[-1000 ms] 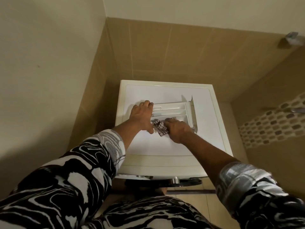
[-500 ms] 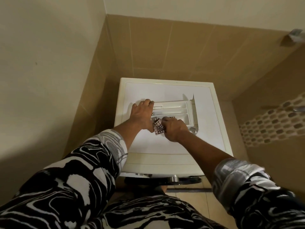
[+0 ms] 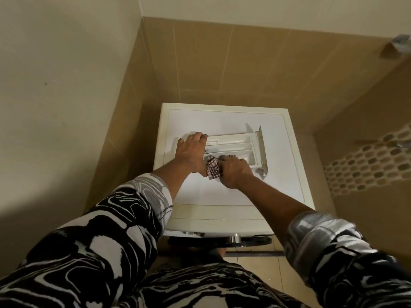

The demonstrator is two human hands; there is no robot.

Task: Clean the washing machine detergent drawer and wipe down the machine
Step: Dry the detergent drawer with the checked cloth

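A white detergent drawer [image 3: 238,144] with several compartments lies on top of the white washing machine [image 3: 278,174], its front panel standing up at the right end. My left hand [image 3: 190,153] grips the drawer's left end, fingers curled over its edge. My right hand [image 3: 233,173] holds a checked cloth [image 3: 213,168] bunched in its fingers and presses it into the drawer's nearest compartment. The cloth's far part is hidden under my right hand.
The machine stands in a corner between a cream wall [image 3: 66,107] on the left and tan tiles [image 3: 222,63] behind. Its door rim [image 3: 222,241] juts out below the front edge. A mosaic tile band [image 3: 367,165] runs along the right wall.
My right hand has slid the cloth a little leftward along the nearest compartment, towards my left hand. My left hand keeps its hold on the drawer.
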